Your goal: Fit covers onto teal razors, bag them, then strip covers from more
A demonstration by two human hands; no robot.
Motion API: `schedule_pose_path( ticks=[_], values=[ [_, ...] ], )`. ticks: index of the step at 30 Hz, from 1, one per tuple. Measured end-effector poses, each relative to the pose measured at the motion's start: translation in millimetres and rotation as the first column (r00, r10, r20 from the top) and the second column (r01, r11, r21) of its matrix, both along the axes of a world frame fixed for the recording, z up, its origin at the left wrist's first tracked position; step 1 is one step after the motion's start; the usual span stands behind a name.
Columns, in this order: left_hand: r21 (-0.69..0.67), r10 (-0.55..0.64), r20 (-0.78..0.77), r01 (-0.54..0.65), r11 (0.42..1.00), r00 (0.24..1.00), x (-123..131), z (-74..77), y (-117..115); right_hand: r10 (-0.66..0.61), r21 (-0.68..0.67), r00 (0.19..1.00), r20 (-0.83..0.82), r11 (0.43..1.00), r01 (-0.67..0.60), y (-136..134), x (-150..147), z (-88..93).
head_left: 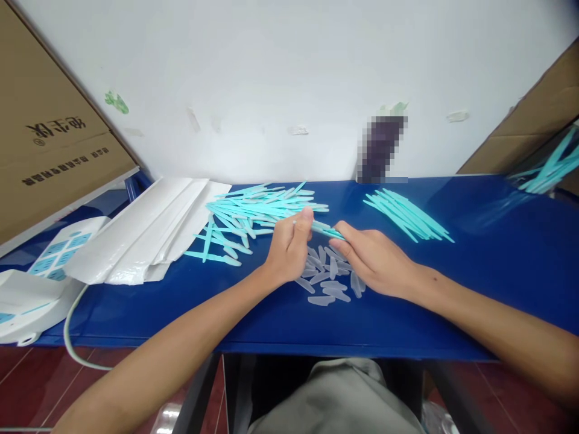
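Note:
My left hand is closed, thumb on top, on the pale capped end of a turquoise eyebrow razor. My right hand pinches turquoise handles at the other side; how many it holds is hard to tell. Below and between my hands lies a loose heap of translucent blade caps on the blue table. Behind my left hand spreads a jumbled pile of turquoise razors with pale caps on their ends. A neater bundle of turquoise razors without visible caps rests behind my right hand.
White plastic bags lie left of the pile, beside a white power strip with a cable. A cardboard box stands far left. At far right is a clear bag of turquoise razors. A pixelated dark object leans against the wall.

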State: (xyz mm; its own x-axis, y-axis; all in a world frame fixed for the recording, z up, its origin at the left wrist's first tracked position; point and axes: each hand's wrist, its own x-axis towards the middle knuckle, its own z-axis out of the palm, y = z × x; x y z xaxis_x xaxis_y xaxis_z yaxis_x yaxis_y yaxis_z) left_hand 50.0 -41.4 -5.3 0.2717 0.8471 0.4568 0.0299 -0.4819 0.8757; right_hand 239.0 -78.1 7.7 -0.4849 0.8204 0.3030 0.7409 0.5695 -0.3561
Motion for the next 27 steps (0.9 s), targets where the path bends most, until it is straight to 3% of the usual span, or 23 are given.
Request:
schedule_pose_path(
  ticks=[4,10,16,18,22,24,25,27],
  values=[
    [-0.019,0.009,0.005,-0.008,1.0,1.0,0,-0.5,3,-0.021,0.065,0.997,0.081,0.998,0.016,0,-1,0.3],
    [-0.077,-0.071,-0.096,0.064,0.995,0.993,-4,2.6,6,-0.065,0.177,0.979,0.195,0.984,0.03,1,2,2.1],
    [0.047,-0.052,-0.162,0.061,0.997,0.985,-6,4.6,6,-0.078,0.21,0.961,0.265,0.977,0.022,8,7,0.9],
    [0.068,0.025,-0.126,-0.016,0.998,0.992,-15,8.4,14,-0.099,0.184,0.957,0.272,0.982,0.05,13,17,2.3],
    [0.092,0.341,0.103,-0.35,0.932,0.934,-50,18.6,37,-0.311,0.174,0.923,0.225,0.945,0.275,29,55,16.3],
    [0.18,0.409,0.053,-0.411,0.894,0.911,-62,20.1,41,-0.427,0.175,0.881,0.202,0.901,0.397,38,76,25.5],
    [0.264,0.388,-0.023,-0.369,0.891,0.921,-64,19.3,40,-0.473,0.164,0.858,0.2,0.88,0.447,42,85,28.9],
    [0.447,0.279,-0.256,-0.142,0.883,0.926,-58,14.9,31,-0.533,0.122,0.823,0.196,0.846,0.519,49,99,31.9]
  ],
)
